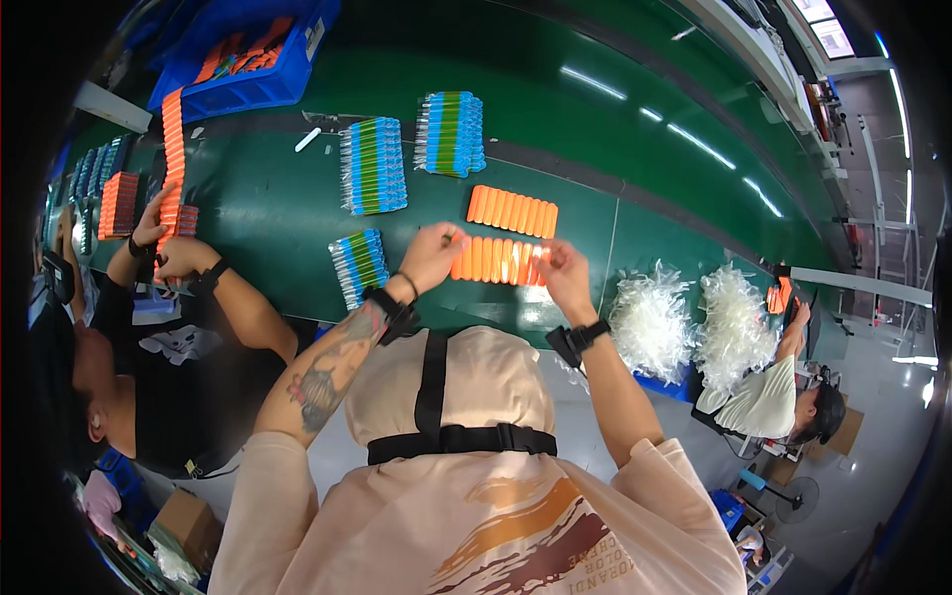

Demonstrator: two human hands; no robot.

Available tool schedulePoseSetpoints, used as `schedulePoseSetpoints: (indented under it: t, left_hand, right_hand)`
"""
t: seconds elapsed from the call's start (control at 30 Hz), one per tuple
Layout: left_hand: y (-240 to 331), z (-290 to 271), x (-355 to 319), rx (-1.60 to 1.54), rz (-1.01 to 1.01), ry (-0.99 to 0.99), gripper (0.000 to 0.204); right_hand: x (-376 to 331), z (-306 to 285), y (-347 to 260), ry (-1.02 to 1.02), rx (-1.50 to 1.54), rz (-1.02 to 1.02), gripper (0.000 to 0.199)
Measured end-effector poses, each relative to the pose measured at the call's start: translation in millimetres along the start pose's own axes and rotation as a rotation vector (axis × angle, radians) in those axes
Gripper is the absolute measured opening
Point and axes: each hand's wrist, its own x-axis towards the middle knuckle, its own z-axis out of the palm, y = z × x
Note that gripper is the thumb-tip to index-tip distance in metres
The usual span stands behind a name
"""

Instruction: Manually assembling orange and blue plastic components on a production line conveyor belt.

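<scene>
My left hand (433,256) is closed at the left end of a row of slim, rounded orange pieces (499,261), the fingertips pinched against it. At the row's right end my right hand (565,276) is closed too, thumb and fingers on the last pieces. The row lies side by side just above or on the green table; which of the two I cannot tell. Just beyond it, a second row of orange pieces (513,211) rests on the table. Left of my left hand is a stack of blue-and-green striped packs (359,268) with clear ends.
Two more stacks of striped packs (374,166) stand farther back, near a white stick (308,140). Two heaps of clear plastic sleeves (650,325) lie at right. A blue bin (283,91) stands far left. Co-workers sit on both sides; the left one handles an orange strip (174,139).
</scene>
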Motion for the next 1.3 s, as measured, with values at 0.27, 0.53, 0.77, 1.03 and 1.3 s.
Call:
schedulePoseSetpoints:
  t: [0.27, 0.53, 0.77, 1.03, 1.3]
  left_hand:
    - [12, 16, 86, 0.203, -0.097, 0.172, 0.025]
    - [5, 15, 94, 0.221, -0.107, 0.176, 0.030]
    - [42, 2, 59, 0.782, 0.048, -0.029, 0.075]
    - [42, 15, 57, 0.808, 0.048, -0.091, 0.092]
    - [-22, 17, -5, 0.469, -0.010, 0.026, 0.032]
  right_hand:
    - [79, -10, 8, 0.274, -0.357, -0.095, 0.031]
    - [89, -15, 17, 0.330, -0.550, -0.260, 0.034]
    - [60, -6, -24, -0.022, -1.135, -0.329, 0.089]
    - [53, -4, -19, 0.059, -1.162, -0.400, 0.075]
    - [5, 78, -10, -0.397, -1.082, -0.593, 0.065]
